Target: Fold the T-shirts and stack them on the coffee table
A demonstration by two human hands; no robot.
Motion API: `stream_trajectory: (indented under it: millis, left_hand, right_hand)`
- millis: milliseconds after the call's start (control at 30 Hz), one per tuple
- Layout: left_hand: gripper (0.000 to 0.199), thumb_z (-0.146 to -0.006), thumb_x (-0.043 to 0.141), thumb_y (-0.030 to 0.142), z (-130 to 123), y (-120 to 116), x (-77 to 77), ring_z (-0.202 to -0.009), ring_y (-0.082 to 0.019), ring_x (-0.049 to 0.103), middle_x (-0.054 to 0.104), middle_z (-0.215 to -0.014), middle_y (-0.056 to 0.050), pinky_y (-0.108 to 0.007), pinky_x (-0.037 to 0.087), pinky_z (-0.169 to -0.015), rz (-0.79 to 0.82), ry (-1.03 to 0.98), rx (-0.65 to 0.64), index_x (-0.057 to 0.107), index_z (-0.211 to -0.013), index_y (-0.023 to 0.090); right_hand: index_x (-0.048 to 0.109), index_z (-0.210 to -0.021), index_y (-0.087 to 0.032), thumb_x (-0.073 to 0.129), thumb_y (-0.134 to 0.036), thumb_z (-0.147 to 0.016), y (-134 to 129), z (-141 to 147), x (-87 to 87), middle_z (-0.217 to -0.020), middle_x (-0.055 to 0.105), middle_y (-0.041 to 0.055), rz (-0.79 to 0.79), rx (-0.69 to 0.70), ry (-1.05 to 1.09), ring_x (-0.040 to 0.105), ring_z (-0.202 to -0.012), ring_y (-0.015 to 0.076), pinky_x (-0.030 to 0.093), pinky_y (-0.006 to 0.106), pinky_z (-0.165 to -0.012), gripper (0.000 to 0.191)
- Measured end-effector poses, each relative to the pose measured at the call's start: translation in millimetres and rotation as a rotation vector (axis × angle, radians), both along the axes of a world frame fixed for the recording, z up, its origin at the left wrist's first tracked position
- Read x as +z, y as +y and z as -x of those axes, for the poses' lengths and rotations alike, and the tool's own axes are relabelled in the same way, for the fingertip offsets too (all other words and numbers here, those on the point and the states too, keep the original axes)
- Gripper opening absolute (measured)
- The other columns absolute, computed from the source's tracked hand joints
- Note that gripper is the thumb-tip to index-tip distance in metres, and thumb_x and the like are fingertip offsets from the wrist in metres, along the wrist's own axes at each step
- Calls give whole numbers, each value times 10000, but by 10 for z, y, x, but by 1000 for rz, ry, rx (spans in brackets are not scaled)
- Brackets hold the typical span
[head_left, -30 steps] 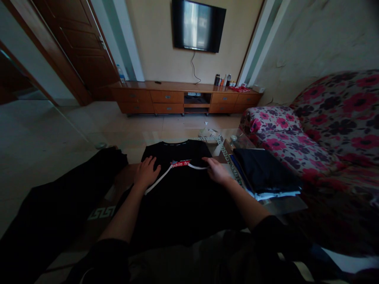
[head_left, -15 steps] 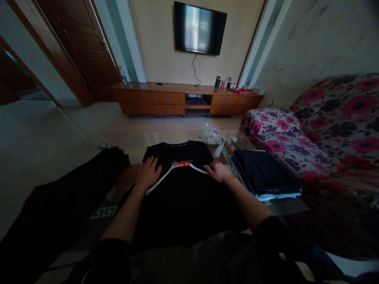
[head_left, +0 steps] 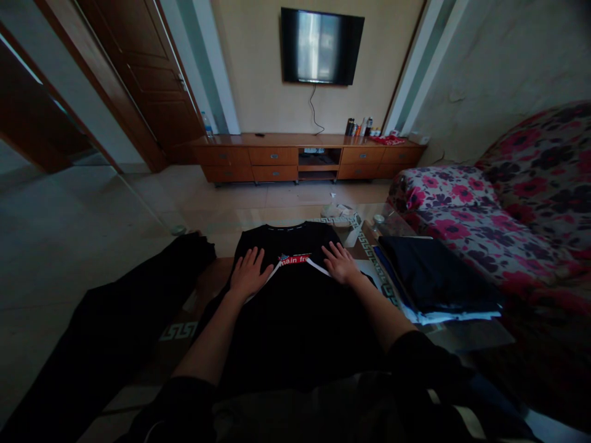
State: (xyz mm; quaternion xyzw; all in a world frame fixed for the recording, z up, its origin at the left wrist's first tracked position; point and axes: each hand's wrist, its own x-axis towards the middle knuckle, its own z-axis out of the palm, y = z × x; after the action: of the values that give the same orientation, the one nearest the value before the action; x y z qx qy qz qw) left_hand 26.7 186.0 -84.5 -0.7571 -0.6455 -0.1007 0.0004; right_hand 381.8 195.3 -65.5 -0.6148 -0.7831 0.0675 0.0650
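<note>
1. a black cotton t-shirt with a red-and-white chest print [head_left: 295,295] lies spread flat on the glass-topped counter with a greek-key border [head_left: 178,332], collar pointing away from the person, lower part running toward the bottom of the view.
2. a thin white band crosses the shirt just below the print, slanting down on both sides from the middle.
3. the left hand [head_left: 249,275] lies palm down on the shirt's left chest, fingers spread and flat, holding nothing; it covers part of the white band.
4. the right hand [head_left: 340,263] lies palm down on the shirt's right chest, fingers likewise open and flat, gripping nothing, touching the other end of the band.
5. the two hands sit either side of the print, near each other but apart.
6. both forearms are bare, with dark sleeves pushed up near the bottom of the view.
7. a second dark garment, loosely heaped [head_left: 115,326], lies on the left of the counter, just beside the shirt.
8. a stack of folded dark clothes with a white layer at the bottom [head_left: 438,283] sits on the right of the counter, near the right hand but not touching it.
9. a sofa covered in red-and-pink floral fabric [head_left: 508,197] stands right of the counter.
10. beyond the counter is pale tiled floor, then a long low wooden cabinet with drawers [head_left: 305,161] against the far wall, small bottles on its right end.
11. a flat black television [head_left: 322,46] hangs on the wall above the cabinet, and a dark wooden door [head_left: 143,67] stands at the left.
</note>
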Motion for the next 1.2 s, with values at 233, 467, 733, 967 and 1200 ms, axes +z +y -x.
stream_trajectory:
  millis: [233,467,733,967,1200]
  left_hand:
    - [589,-1007,386,502,-21,-63,59,-1472,-297,399,489,-1562,-142,-441,277,-1213,-124,-73,-9,582,-1434,146]
    - [568,-1024,329,424,-55,-479,136,-1443,-320,436,504,-1537,-187,-459,333,-1172,-65,-6,38,572,-1428,106]
    - [758,-1028,194,574,346,-1210,183,-1584,-303,90,117,-1707,-135,-497,140,-1253,185,72,36,225,-1632,116]
    - [812,-992,259,623,445,-1836,343,-1581,-332,72,60,-1711,-122,-548,170,-1239,354,15,55,170,-1646,151]
    - [863,-941,399,633,708,-2316,284,-1571,-363,144,134,-1705,-180,-512,226,-1220,352,-10,122,251,-1629,134]
  right_hand:
    - [235,-1642,-303,299,-676,-1012,-129,41,28,-1725,105,44,26,-26,-66,70,-1581,304,108,476,-1253,735]
    - [527,-1480,-194,222,-454,-1065,-374,142,144,-1544,476,150,-106,-147,-61,397,-1421,299,288,443,-1168,577]
    - [222,-1643,-145,206,-639,-1023,-833,-112,175,-1719,90,111,144,-81,-43,62,-1584,289,106,474,-1252,794]
    - [175,-1648,-120,244,-593,-1028,-1419,-409,235,-1716,93,117,135,-102,-31,65,-1586,272,107,495,-1254,783]
    - [147,-1654,-137,295,-600,-1023,-1841,-528,296,-1717,69,137,249,-125,4,88,-1581,306,187,519,-1234,796]
